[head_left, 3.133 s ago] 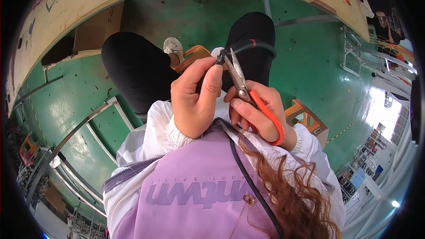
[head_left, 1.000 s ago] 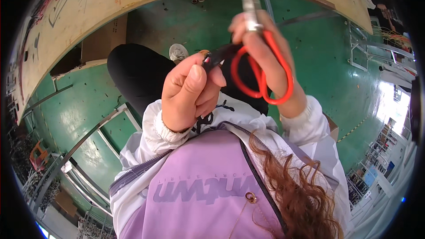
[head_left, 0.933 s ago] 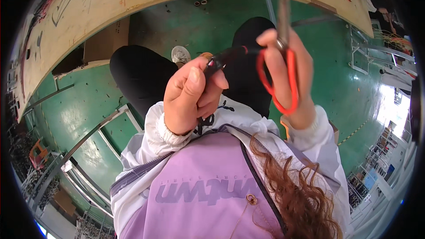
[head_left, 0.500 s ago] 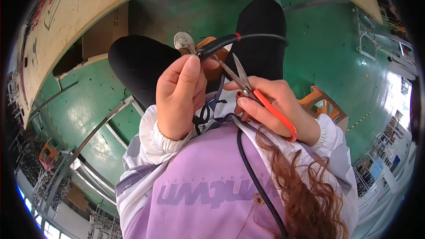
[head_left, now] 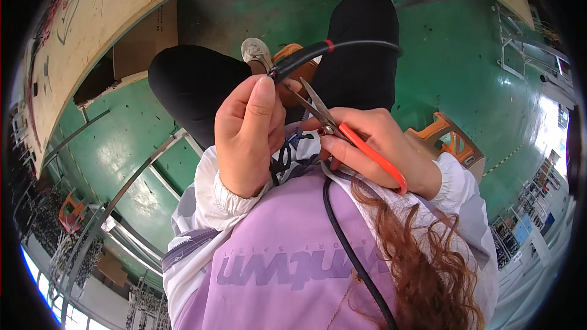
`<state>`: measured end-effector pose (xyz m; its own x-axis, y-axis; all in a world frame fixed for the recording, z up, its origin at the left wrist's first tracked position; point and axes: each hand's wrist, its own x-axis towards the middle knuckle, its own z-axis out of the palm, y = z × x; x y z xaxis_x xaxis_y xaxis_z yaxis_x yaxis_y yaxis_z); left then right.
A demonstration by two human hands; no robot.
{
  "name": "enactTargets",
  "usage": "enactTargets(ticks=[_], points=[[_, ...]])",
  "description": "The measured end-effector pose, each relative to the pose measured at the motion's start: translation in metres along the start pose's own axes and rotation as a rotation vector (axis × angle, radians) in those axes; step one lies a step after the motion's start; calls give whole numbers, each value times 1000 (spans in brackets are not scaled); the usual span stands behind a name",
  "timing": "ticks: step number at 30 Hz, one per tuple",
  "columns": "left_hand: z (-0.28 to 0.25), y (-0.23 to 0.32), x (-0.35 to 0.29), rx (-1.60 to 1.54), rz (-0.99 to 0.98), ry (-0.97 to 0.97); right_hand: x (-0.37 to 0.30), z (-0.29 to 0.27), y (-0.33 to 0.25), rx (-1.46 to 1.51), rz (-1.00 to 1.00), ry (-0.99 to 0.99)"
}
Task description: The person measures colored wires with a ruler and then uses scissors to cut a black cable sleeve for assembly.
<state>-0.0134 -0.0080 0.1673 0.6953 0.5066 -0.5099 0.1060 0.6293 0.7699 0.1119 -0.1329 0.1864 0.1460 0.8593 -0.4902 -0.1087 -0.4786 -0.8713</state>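
Observation:
My left hand (head_left: 247,134) pinches the stripped-looking end of a thick black cable (head_left: 302,58) between thumb and fingers. The cable arches up to the right across my thigh and has a red band (head_left: 329,46) around it. What exactly lies under the thumb is hidden. In my right hand (head_left: 385,143) is a pair of scissors (head_left: 374,155) with red handles. Its blades are parted and point up-left, their tips just below the cable and close to my left fingers. I cannot tell whether they touch anything.
A wooden tabletop (head_left: 92,24) curves along the upper left, with a cardboard box (head_left: 150,42) beneath it. An orange stool (head_left: 449,137) stands at the right. Metal framing (head_left: 153,159) is on the left. My knees, in black trousers (head_left: 364,55), lie ahead of my hands.
The scissors have shifted left toward my left hand, and their blades have drawn closer together. My left hand keeps its pinch at nearly the same place.

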Motion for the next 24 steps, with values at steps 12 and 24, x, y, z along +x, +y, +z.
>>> enactTargets(ticks=[12,24], points=[[4,-1,-2,-4,10,-10,-2,3,5,5,-45,43],[13,-14,-10,187,217,68,-7,6,7,162,37,9]])
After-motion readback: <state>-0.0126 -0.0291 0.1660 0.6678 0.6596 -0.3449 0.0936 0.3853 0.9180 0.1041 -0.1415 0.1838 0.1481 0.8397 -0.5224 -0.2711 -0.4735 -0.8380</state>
